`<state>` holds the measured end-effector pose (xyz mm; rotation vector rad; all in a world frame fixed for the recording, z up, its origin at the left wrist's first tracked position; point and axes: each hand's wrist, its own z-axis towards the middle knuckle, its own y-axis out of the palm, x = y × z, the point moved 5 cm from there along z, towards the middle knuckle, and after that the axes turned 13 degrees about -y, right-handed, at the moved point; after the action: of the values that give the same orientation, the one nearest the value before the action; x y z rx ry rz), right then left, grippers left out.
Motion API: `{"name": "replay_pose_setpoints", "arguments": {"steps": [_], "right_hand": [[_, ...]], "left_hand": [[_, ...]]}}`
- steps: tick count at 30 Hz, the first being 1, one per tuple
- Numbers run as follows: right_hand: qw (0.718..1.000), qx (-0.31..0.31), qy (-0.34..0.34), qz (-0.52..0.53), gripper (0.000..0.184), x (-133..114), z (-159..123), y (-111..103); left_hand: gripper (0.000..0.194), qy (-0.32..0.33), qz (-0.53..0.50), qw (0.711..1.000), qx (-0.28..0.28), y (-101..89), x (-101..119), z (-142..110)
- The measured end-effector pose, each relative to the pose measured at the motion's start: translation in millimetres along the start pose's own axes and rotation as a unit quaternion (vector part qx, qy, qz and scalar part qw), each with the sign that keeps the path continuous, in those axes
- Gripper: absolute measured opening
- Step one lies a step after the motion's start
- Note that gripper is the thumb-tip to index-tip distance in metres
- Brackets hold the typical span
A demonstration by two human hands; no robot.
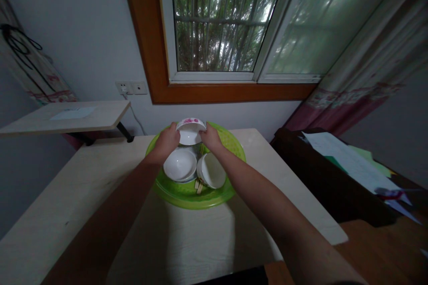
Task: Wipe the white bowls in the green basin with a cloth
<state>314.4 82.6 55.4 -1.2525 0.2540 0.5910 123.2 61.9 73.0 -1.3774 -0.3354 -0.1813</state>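
A white bowl with pink flowers (190,132) is tilted over the far side of a round green tray (197,204). My left hand (168,139) grips its left rim and my right hand (211,136) its right rim. Just below it, inside the tray, sit white bowls (179,164) that look stacked. Beside them a white bowl (214,171) leans on its side, its mouth toward me. Ends of wooden chopsticks (199,186) stick out between these bowls. My right forearm passes close by the leaning bowl.
The tray stands on a pale wooden table (197,236). A raised shelf (76,113) with a sheet of paper is at the left. Behind are a wall socket (131,88) with a cable and a window (227,22). Papers (347,160) lie on dark furniture at the right.
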Motion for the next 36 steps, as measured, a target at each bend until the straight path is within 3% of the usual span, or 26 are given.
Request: {"name": "replay_pose_setpoints", "arguments": {"steps": [9, 17, 25, 36], "right_hand": [[0.987, -0.007, -0.107, -0.119, 0.040, -26, -11, -12], [1.000, 0.011, -0.016, 0.014, 0.033, -8, -3, -5], [0.999, 0.019, -0.001, 0.026, 0.032, -3, 0, -2], [0.985, -0.004, -0.126, -0.121, 0.042, -32, -12, -21]], "left_hand": [[0.034, 0.039, 0.075, 0.996, 0.010, -4.4, 12, -12], [0.033, 0.015, 0.029, 0.999, 0.022, -10.9, 10, -10], [0.029, -0.004, -0.048, 0.999, -0.010, 0.1, -1, 1], [0.032, 0.029, 0.019, 0.999, -0.008, -5.1, 7, -7]]}}
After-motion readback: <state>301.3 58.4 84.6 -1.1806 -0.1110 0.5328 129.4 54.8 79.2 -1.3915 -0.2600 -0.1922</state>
